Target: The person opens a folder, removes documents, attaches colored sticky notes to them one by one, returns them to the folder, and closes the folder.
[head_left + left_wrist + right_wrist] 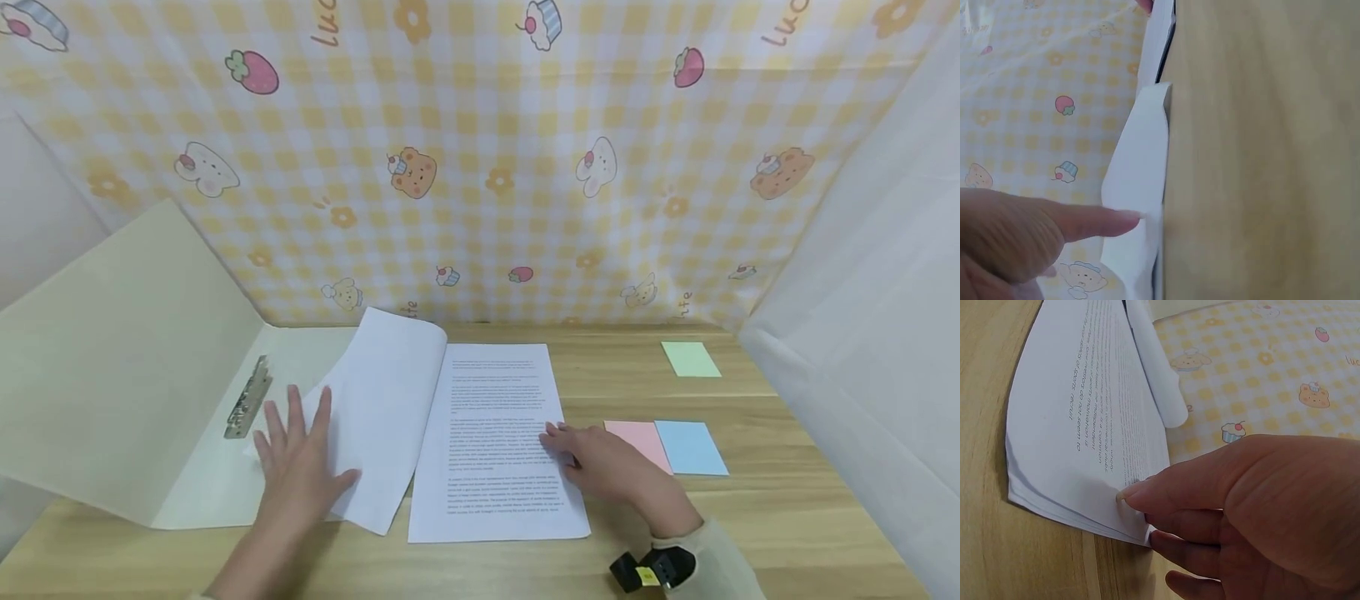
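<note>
A stack of printed sheets lies on the table in front of me. My right hand pinches its right edge; in the right wrist view the thumb is on top and the fingers are at the edge. To the left, a turned-over white sheet with a curved edge overlaps an open folder. My left hand is spread over that sheet's left part, fingers straight. In the left wrist view its thumb reaches to the white paper.
The folder's cover leans up at the left, with a metal clip near its fold. Right of the stack lie a green note, a pink note and a blue note. A checked cloth hangs behind the wooden table.
</note>
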`<state>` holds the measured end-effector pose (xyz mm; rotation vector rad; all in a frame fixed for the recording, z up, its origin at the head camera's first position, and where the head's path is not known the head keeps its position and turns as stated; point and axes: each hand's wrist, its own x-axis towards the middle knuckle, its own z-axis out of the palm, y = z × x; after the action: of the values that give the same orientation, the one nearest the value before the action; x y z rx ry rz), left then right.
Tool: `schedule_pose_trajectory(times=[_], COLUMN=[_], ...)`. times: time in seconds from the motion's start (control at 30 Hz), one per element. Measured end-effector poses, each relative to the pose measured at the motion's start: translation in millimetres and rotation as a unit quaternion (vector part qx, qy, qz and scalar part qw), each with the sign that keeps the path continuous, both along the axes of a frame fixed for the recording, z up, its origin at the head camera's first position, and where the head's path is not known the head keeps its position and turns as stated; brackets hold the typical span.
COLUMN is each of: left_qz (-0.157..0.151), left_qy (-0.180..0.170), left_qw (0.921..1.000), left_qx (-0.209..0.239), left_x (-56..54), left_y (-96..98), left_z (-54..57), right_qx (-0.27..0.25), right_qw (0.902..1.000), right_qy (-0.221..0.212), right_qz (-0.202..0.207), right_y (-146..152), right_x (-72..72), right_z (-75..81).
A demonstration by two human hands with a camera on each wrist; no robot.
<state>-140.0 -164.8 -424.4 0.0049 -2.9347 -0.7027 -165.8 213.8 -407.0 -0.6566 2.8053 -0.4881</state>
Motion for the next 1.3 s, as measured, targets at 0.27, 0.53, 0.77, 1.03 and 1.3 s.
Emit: schedule_pose_trajectory(times=[0.27,0.53,0.77,1.03,1.3], left_qz=[-0.140,-0.154,-0.168,-0.141,-0.134], left_qy=[-0.076,-0.178,-0.160,-0.143,-0.123], left_qw=[0.9871,0.9718,0.9728,0.9795,0.9831], left_qx=[-0.007,0.007,-0.004,-0.006,-0.020], left_x=[-13.6,-12.6,-12.0,-15.3,-22.4], left_y=[-8.1,-16.6,-31.0,-28.4,-3.1], left_z=[-1.3,-0.6,-2.2,-2.7,10.1], right_qx=[0.010,0.016,0.007,0.023,-0.023], right_qw=[0.9999,0.9998,1.0000,0.9992,0.9994], right_qy=[0.006,0.013,0.007,0.034,0.003], right_qz=[0.002,0.008,-0.002,-0.006,0.024], right_y=[0.7,2.2,0.8,-1.2,9.0], right_x=[0.1,-0.5,-0.2,-1.7,-6.3], right_z=[-0.2,0.6,-0.2,-1.0,1.4])
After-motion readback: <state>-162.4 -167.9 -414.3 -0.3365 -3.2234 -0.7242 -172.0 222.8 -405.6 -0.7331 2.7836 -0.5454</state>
